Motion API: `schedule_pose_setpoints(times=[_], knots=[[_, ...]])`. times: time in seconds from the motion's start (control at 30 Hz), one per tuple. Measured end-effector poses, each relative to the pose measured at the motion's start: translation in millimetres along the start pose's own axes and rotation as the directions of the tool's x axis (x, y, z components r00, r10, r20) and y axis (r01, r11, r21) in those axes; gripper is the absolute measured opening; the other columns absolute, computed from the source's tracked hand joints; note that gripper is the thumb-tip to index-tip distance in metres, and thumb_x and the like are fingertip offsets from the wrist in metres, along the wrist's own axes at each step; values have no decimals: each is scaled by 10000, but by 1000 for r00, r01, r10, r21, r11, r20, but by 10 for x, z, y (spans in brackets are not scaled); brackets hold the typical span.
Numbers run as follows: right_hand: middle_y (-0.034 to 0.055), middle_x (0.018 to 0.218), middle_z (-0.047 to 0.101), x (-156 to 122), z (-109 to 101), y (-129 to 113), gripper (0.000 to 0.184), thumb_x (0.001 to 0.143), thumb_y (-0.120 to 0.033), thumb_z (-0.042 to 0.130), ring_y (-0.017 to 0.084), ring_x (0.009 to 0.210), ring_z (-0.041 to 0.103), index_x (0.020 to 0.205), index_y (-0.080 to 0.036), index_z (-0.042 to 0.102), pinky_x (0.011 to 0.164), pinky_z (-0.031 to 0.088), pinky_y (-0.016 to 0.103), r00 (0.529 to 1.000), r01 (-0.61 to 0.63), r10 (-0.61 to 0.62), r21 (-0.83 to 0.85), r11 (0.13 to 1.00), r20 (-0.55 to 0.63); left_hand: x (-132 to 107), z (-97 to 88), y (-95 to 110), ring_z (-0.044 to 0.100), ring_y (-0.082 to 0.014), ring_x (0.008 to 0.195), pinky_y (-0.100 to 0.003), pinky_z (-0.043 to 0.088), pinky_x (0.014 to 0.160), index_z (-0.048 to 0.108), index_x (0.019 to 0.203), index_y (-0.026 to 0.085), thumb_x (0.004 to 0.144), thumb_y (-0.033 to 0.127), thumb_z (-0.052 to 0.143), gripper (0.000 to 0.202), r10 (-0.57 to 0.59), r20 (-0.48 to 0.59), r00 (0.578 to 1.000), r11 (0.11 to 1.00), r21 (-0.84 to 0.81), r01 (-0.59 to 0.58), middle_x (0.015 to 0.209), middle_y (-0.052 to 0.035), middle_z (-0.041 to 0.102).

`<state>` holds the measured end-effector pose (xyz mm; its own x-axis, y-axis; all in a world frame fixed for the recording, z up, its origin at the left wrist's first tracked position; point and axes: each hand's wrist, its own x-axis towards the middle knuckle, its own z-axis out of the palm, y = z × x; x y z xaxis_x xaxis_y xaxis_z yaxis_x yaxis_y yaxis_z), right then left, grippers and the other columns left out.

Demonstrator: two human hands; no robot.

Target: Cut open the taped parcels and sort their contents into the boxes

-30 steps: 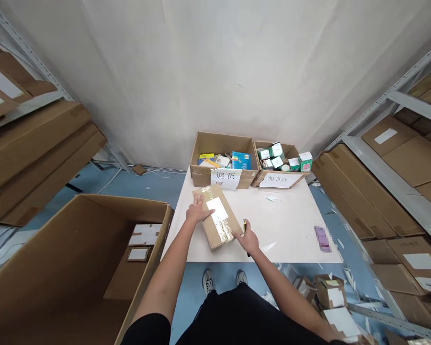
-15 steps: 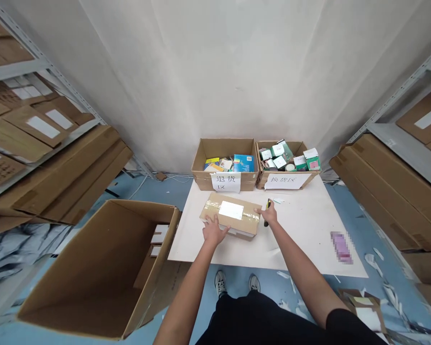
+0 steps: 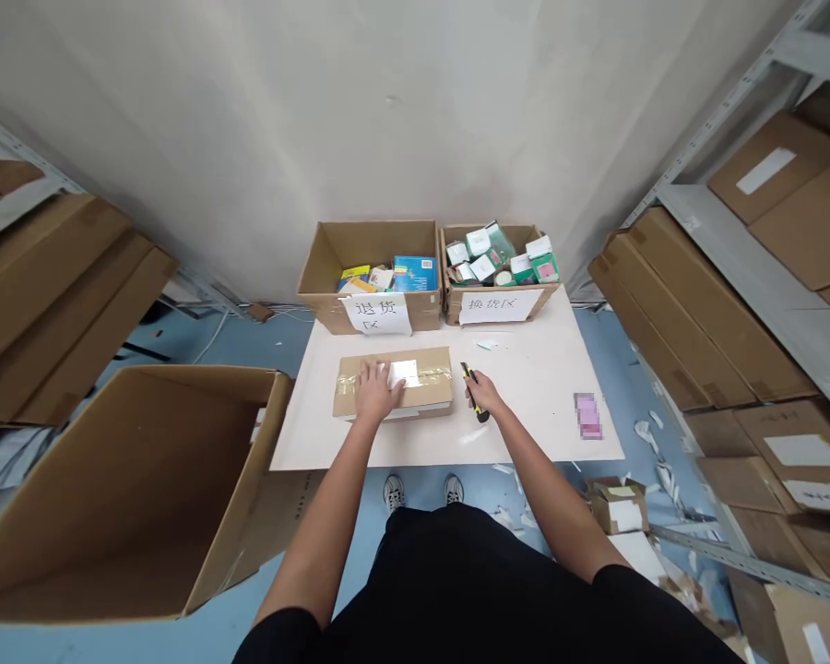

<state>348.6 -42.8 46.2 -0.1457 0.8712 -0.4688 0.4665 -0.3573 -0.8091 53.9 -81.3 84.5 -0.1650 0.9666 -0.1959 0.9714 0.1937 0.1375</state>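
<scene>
A taped cardboard box (image 3: 429,363) with a white label lies closed on the white table (image 3: 526,438), its long side running left to right. My left hand (image 3: 375,391) rests flat on top of the box, fingers spread, partly over the label. To the right of the box, my right hand (image 3: 482,392) is wrapped round a yellow and black utility knife (image 3: 482,414), held above the table and apart from the box. Whether its blade is out is too small to tell.
Two open cartons with paper signs stand at the table's back: the left carton (image 3: 325,312) holds books, the right carton (image 3: 452,309) small boxes. A big open carton (image 3: 239,516) is at the left. Shelves with boxes (image 3: 795,198) flank the right. Paper scraps litter the floor.
My right hand has come off the box's right end with the knife. The left hand has moved from the front edge onto the top. The box now lies straighter, and the view has shifted right.
</scene>
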Motion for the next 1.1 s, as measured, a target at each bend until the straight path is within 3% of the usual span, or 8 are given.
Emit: schedule_pose_setpoints(times=[0.07,0.17,0.3,0.4,0.5,0.67,0.9,1.1], knots=[[-62,673,603,-79,-27,9,150,1062,-343,407,107,431,582,1037,-223,492,476,440,184,999,-3,3,4,1000,32,110,113,127,61,-357,1624,-564,131,1300,294,1663,257,1012,644,249,759,28,-1,1000,999,-24,-28,1753,-57,235],[-61,673,598,-119,-30,-73,174,1080,-361,393,108,435,588,1043,-223,492,484,440,186,998,-13,16,-47,999,63,152,273,206,26,-347,1630,-582,49,1307,199,1691,262,1018,640,183,772,18,-15,1000,1000,-25,-18,1766,-39,188],[-2,778,675,-67,48,-286,224,1100,-361,360,129,482,630,1110,-202,518,558,472,225,997,-4,24,-242,970,80,120,326,179,21,-340,1632,-584,57,1307,141,1699,266,1019,644,183,779,27,-50,998,999,-16,-28,1768,-39,172],[89,929,741,-19,125,-458,260,1093,-324,362,176,584,692,1192,-170,546,668,510,282,998,-26,49,-453,891,40,109,304,171,24,-321,1635,-566,69,1312,151,1697,277,1022,650,175,771,25,-55,998,1000,8,-25,1770,-27,163],[166,1086,747,-20,174,-578,278,1064,-293,409,225,699,740,1246,-148,561,732,529,326,996,-60,82,-550,833,16,112,297,177,27,-301,1637,-543,74,1316,155,1695,289,1024,654,175,765,14,-58,998,1000,18,-13,1773,-14,143],[184,1107,745,-133,160,-629,271,1046,-295,464,222,650,738,1229,-136,585,692,533,327,989,-98,145,-547,832,43,122,309,178,35,-309,1636,-542,73,1317,182,1693,276,1015,656,195,777,-1,-56,998,1000,-5,1,1773,-20,132],[172,1150,736,-253,147,-550,295,1084,-329,392,144,477,663,1232,-132,555,536,486,261,985,-84,137,-400,913,106,131,320,173,51,-314,1635,-539,68,1317,246,1681,256,1015,650,188,776,-7,-62,998,1000,11,7,1769,-34,156],[157,1101,751,-298,208,-432,291,1066,-340,441,148,468,665,1220,-137,583,537,486,259,992,-55,94,-386,921,83,105,301,166,69,-311,1634,-532,87,1315,260,1677,261,1023,640,196,759,0,-86,996,999,41,4,1767,-40,165]])
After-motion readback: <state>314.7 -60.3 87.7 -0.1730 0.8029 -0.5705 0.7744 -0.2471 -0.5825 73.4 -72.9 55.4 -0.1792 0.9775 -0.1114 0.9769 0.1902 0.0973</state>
